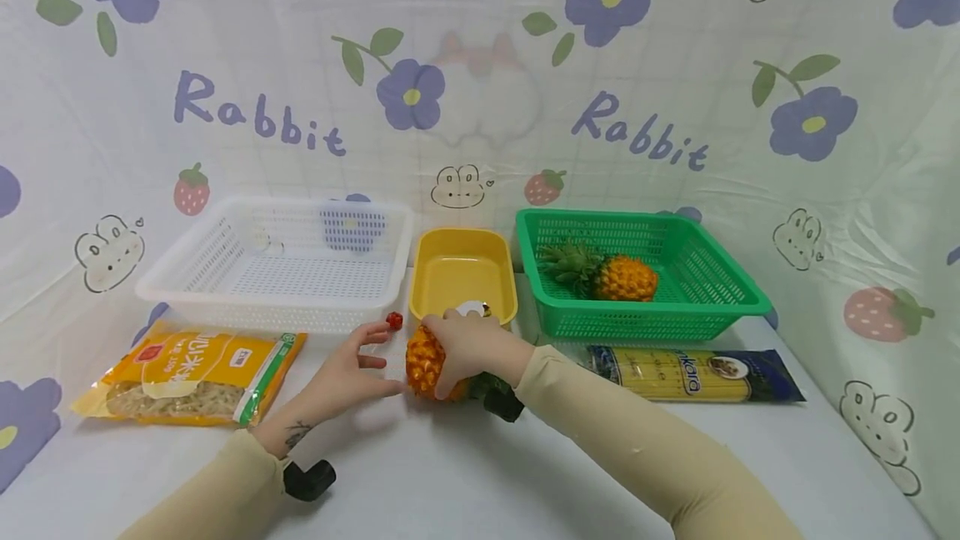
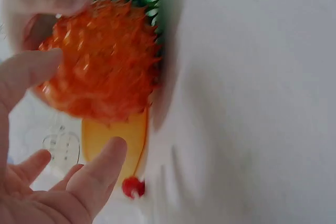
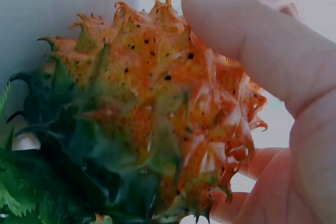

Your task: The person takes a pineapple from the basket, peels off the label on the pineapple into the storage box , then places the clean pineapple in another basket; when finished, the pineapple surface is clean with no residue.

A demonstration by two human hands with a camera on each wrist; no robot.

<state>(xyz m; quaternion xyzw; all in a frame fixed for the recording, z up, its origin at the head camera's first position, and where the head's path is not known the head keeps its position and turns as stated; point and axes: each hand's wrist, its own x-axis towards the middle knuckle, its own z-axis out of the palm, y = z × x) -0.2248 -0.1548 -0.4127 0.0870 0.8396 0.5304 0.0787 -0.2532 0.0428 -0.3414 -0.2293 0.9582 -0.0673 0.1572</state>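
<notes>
In the head view an orange model pineapple (image 1: 425, 362) lies on its side in front of the yellow container, its green leaves toward my right wrist. My right hand (image 1: 474, 348) grips its body from above; in the right wrist view the thumb (image 3: 226, 24) lies along the spiky skin. My left hand (image 1: 348, 377) is at the pineapple's left, fingers spread. Its thumb (image 2: 37, 69) overlaps the fruit in the left wrist view, and I cannot tell whether it touches. A small red thing (image 1: 394, 321) lies just beyond the left fingers.
A white basket (image 1: 273, 307) stands at back left, the yellow container (image 1: 512, 302) in the middle. At right, a green basket (image 1: 637, 319) holds another pineapple (image 1: 628, 278). A yellow noodle bag (image 1: 198, 373) lies front left; a spaghetti pack (image 1: 697, 375) lies right.
</notes>
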